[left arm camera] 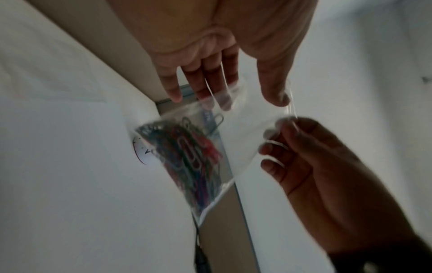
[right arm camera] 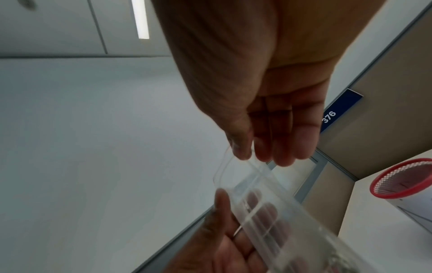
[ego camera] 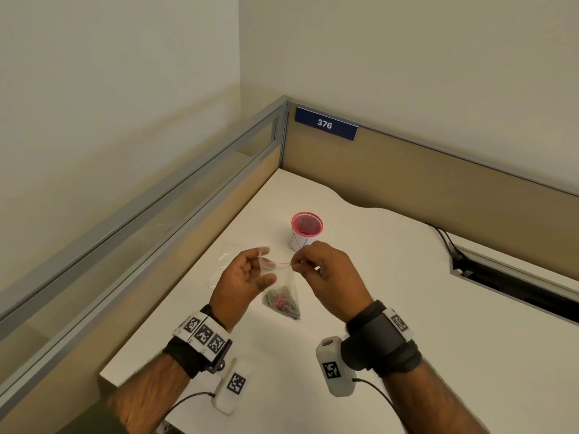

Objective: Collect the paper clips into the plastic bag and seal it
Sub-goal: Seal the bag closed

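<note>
Sealing step: both hands [ego camera: 247, 274] [ego camera: 326, 267] pinch the zip-lock bag's [ego camera: 283, 296] mouth in fingers; judged best pressing the strip end-to-end, paper clips [left arm camera: 187, 151] hanging low.

We read one number, "376", in white figures on a dark blue plate [ego camera: 326, 124] fixed to the top of the far partition [ego camera: 407, 173], just right of the corner post. The same plate [right arm camera: 339, 110] showed in the right wrist view, where its figures ran turned on their side. The wrist bands [ego camera: 203, 333] and the camera housings [ego camera: 331, 369] bore black-and-white square code markers, with no letters or numbers we could read. The cup [ego camera: 302, 241] carried thin dark lines on its white wall, not legible as writing.
</note>
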`<state>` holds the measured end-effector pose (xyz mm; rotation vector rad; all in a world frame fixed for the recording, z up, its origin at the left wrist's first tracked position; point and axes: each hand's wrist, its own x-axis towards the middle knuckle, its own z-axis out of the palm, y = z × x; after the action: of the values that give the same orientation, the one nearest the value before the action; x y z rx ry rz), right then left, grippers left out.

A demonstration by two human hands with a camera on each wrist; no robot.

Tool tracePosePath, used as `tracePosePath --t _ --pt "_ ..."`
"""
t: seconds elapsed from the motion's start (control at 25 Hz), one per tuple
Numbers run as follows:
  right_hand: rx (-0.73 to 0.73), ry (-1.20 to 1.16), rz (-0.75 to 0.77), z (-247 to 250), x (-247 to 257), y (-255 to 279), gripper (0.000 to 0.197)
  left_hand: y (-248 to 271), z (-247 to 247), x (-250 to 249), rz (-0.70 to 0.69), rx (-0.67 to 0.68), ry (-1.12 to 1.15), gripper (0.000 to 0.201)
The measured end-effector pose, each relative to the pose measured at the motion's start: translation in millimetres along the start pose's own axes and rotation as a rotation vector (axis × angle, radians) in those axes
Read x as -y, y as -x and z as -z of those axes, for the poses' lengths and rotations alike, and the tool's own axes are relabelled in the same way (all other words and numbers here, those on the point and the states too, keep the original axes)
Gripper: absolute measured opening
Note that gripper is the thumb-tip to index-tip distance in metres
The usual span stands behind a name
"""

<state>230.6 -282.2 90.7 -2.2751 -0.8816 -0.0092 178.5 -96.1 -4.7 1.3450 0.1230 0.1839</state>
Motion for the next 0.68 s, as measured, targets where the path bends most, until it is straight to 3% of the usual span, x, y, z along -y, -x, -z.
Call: tracePosePath --t 0.2,0.32,0.4,0.52,0.6,0.68 --pt "0.055 -0.109 0.013 6 -3 1 0.009 -4 2 -2 0.044 -0.104 0.157 0.040" --pt "0.041 -0.126 -0.013 6 -8 1 0.008 -9 0 -17 0.010 -0.126 0.167 0.029" --pt "-0.037 -0.272 -0.122 3 -17 1 0.007 -13 -1 -25 -0.037 -0.126 0.122 0.027" --pt "-0.075 -0.601 -0.286 -13 -24 4 0.033 -20 0 -31 -0.096 -0.130 0.041 0.032" --pt "-0.058 -0.601 -0.331 -30 -24 4 0.046 -24 0 -33 -0.100 -0.125 -0.005 0.017" --pt "-0.153 -0.652 -0.370 -41 -23 0 0.026 -25 0 -35 -0.092 -0.121 -0.030 0.006"
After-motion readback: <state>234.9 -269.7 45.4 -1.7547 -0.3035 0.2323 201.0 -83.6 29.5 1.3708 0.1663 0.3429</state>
